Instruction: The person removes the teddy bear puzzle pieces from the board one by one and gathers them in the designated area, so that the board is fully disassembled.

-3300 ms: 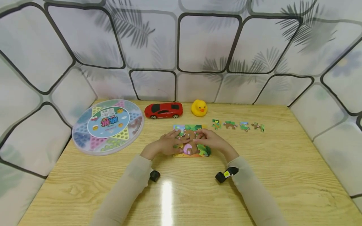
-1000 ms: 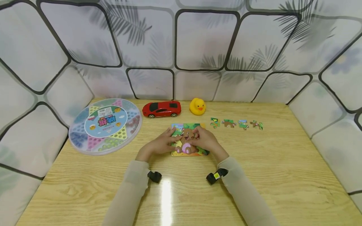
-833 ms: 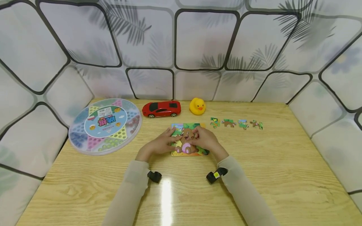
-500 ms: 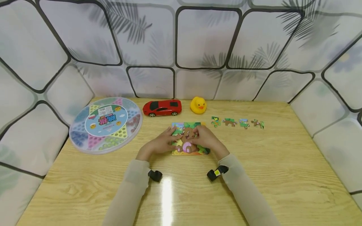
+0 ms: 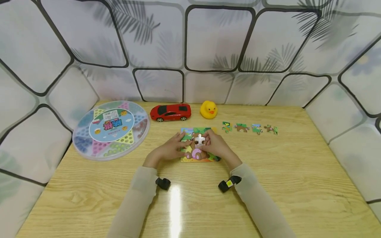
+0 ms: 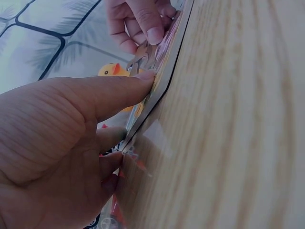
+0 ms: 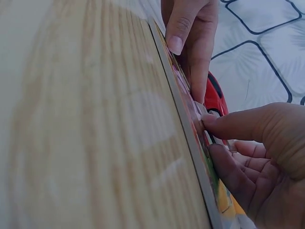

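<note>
A bear jigsaw puzzle in a flat tray lies on the table in front of me. My left hand rests on its left side with the fingers spread; the left wrist view shows the thumb pressing near the tray's edge. With thumb and index finger, my right hand pinches a puzzle piece over the bear's head. The piece is tilted and its face shines white with glare. In the right wrist view, the right thumb and index finger meet close above the tray.
Several loose puzzle pieces lie in a row to the right, behind the puzzle. A yellow rubber duck and a red toy car stand at the back. A round Chinese checkers board is at the left. Patterned fabric walls enclose the table.
My right hand has shifted slightly left over the bear since the earliest frame. The puzzle piece in it has just tipped up and caught the light. My left hand stays almost still.
</note>
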The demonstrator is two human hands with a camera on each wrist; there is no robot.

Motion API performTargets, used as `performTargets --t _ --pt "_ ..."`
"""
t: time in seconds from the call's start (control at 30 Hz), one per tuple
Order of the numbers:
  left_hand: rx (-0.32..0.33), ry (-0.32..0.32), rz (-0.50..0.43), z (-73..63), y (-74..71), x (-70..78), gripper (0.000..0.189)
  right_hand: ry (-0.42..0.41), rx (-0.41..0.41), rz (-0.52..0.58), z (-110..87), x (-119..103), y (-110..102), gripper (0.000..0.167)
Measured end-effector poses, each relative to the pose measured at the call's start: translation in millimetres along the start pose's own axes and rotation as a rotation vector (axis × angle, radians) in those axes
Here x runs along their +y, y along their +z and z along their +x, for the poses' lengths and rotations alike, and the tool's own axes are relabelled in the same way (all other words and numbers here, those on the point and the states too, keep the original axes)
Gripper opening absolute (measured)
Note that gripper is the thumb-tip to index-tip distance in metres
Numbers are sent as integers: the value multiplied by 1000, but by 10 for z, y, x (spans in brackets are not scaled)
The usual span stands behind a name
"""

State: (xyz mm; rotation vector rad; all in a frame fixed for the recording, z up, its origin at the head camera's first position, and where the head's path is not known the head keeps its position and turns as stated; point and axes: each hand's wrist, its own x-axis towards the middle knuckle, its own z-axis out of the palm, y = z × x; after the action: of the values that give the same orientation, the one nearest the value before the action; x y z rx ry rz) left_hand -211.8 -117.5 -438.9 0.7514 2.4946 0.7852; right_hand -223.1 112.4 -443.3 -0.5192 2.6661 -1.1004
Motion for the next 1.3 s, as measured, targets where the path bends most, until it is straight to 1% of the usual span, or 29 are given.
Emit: performTargets --t 0.17,0.33,0.5,0.8,0.9,1.13,1.3 --pt "-3 -2 3 -10 -7 -7 60 -11 27 30 -10 34 15 38" --pt "1 -7 7 -14 -15 -4 60 -10 57 78 -11 71 25 27" --pt "0 -20 -7 -4 -25 -3 60 6 57 158 -7 96 34 21" --pt "6 -8 -1 4 -20 -9 60 59 49 298 1 107 17 19" --pt "8 -1 5 2 -10 -14 59 78 49 363 8 128 20 20" --pt "12 7 -10 -14 11 -13 58 95 41 465 -8 140 19 22" --pt "11 4 -15 -5 28 -22 59 79 28 547 -34 187 -7 25"
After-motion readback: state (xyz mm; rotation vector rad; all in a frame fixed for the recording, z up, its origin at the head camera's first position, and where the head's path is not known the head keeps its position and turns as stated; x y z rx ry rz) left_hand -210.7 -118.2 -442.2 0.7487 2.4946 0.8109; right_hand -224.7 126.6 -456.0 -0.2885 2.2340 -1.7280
